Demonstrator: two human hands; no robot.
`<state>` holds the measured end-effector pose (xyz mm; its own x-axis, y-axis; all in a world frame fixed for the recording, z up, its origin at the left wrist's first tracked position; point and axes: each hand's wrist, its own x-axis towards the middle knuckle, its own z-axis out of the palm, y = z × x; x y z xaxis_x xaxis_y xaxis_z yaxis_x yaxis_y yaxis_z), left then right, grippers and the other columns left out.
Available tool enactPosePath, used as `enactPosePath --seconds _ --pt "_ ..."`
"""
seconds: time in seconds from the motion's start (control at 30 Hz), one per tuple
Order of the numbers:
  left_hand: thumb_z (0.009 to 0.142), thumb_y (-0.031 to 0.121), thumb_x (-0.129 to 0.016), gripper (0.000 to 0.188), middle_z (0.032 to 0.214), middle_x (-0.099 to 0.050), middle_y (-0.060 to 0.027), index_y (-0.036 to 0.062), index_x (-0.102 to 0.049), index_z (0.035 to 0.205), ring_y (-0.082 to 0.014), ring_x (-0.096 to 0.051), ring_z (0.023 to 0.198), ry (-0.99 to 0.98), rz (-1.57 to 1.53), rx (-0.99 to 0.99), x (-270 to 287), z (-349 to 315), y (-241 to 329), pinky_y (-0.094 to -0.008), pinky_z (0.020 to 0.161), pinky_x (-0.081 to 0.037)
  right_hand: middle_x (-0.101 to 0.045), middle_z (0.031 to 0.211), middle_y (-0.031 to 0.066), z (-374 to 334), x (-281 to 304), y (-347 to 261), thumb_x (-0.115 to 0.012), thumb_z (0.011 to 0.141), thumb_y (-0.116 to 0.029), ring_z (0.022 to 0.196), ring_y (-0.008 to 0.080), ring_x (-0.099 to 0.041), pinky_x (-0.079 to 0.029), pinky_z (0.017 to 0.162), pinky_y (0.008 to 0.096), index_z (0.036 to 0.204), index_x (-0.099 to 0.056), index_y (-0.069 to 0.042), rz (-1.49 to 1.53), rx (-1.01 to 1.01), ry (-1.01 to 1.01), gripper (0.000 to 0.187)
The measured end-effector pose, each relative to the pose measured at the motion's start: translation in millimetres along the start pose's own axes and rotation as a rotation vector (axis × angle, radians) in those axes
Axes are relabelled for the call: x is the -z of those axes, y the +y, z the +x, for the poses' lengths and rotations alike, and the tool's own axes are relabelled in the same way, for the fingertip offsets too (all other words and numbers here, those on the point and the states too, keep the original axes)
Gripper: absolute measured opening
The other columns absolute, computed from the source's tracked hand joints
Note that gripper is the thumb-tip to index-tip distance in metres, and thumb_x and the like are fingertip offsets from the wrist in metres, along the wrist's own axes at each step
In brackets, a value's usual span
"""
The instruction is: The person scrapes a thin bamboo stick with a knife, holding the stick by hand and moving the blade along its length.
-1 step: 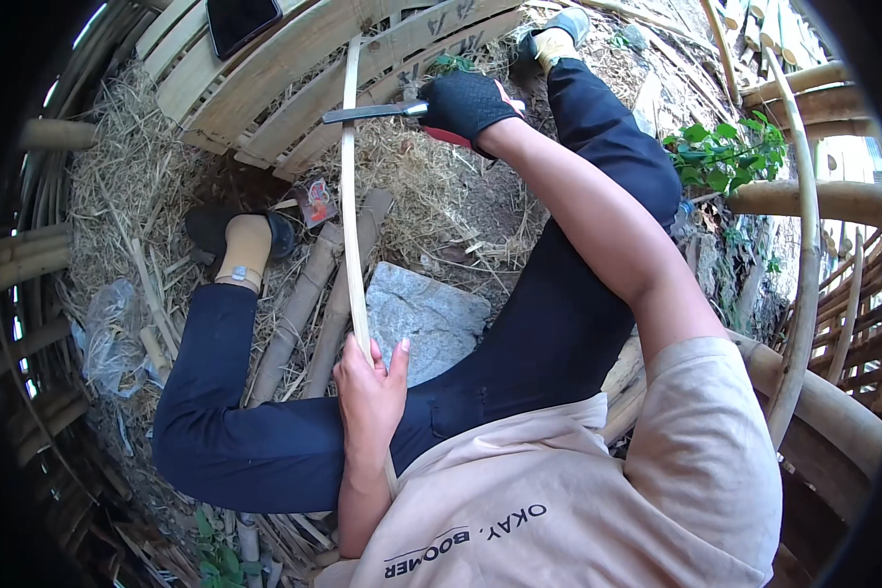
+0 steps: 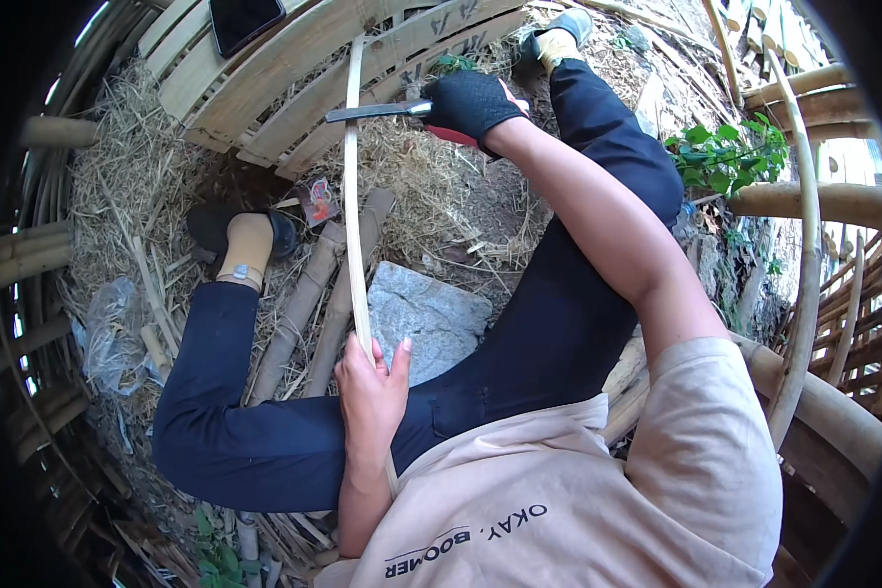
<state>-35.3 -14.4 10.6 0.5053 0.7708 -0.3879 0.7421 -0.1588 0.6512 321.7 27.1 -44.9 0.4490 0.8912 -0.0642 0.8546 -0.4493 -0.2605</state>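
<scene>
My bare left hand (image 2: 372, 397) is closed round the lower part of a long, pale bamboo strip (image 2: 352, 216), above my left thigh. From there the strip runs up and away, its far end in front of a slatted wooden bench (image 2: 265, 88). My right hand (image 2: 468, 108), in a black and red glove, grips the handle of a knife (image 2: 374, 112). The blade points left and crosses the strip near its far end; whether the edge cuts into it is too fine to tell.
A flat grey stone (image 2: 427, 316) lies between my legs, with bamboo poles (image 2: 299, 314) beside it. A dark phone (image 2: 243, 22) rests on the slats. Straw and shavings cover the ground. Clear plastic (image 2: 114, 338) lies at left; a leafy plant (image 2: 725, 157) and bamboo rails (image 2: 813, 200) stand at right.
</scene>
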Motion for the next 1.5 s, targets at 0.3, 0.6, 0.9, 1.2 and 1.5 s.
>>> enactPosePath --seconds 0.3,0.6,0.9,1.2,1.5 --pt "0.087 0.018 -0.082 0.038 0.072 -0.057 -0.0132 -0.0025 -0.050 0.088 -0.0194 -0.055 0.056 -0.013 -0.050 0.030 1.9 1.5 -1.6 -0.0358 0.053 -0.046 -0.075 0.093 0.0156 -28.8 11.1 -31.8 -0.065 0.087 -0.037 0.089 0.0351 -0.073 -0.057 0.082 0.0468 0.100 -0.078 -0.017 0.113 0.141 -0.098 0.027" --pt "0.088 0.015 -0.080 0.037 0.071 -0.052 -0.0100 -0.0020 -0.047 0.086 -0.0156 -0.048 0.056 0.024 -0.087 -0.062 -4.5 0.7 -3.5 -0.0339 0.051 -0.044 -0.076 0.093 0.0137 -18.3 -9.5 -30.1 -0.063 0.086 -0.031 0.089 0.0329 -0.074 -0.059 0.081 0.0458 0.100 -0.078 -0.018 0.041 0.112 -0.139 0.025" --pt "0.087 0.017 -0.081 0.037 0.066 -0.053 -0.0108 -0.0005 -0.048 0.085 -0.0194 -0.050 0.050 0.013 -0.024 -0.087 -5.4 -2.8 1.9 -0.0361 0.050 -0.043 -0.076 0.100 0.0137 5.6 -8.9 2.7 -0.065 0.084 -0.030 0.094 0.0333 -0.074 -0.059 0.083 0.0457 0.102 -0.080 -0.018 0.013 -0.008 -0.055 0.027" --pt "0.087 0.017 -0.080 0.034 0.062 -0.053 -0.0110 0.0001 -0.051 0.086 -0.0217 -0.055 0.052 0.004 0.026 -0.042 0.6 -0.9 3.5 -0.0376 0.053 -0.045 -0.076 0.096 0.0161 12.6 -12.9 3.2 -0.066 0.081 -0.029 0.092 0.0340 -0.074 -0.058 0.085 0.0469 0.100 -0.080 -0.017 0.027 -0.022 -0.014 0.026" --pt "0.089 0.015 -0.080 0.036 0.067 -0.052 -0.0097 -0.0026 -0.048 0.085 -0.0127 -0.049 0.054 -0.008 -0.120 -0.055 0.0 -0.8 -8.1 -0.0331 0.050 -0.044 -0.075 0.094 0.0168 0.9 -13.1 -4.1 -0.064 0.084 -0.029 0.090 0.0353 -0.074 -0.058 0.083 0.0464 0.100 -0.079 -0.017 0.067 0.051 -0.044 0.025"
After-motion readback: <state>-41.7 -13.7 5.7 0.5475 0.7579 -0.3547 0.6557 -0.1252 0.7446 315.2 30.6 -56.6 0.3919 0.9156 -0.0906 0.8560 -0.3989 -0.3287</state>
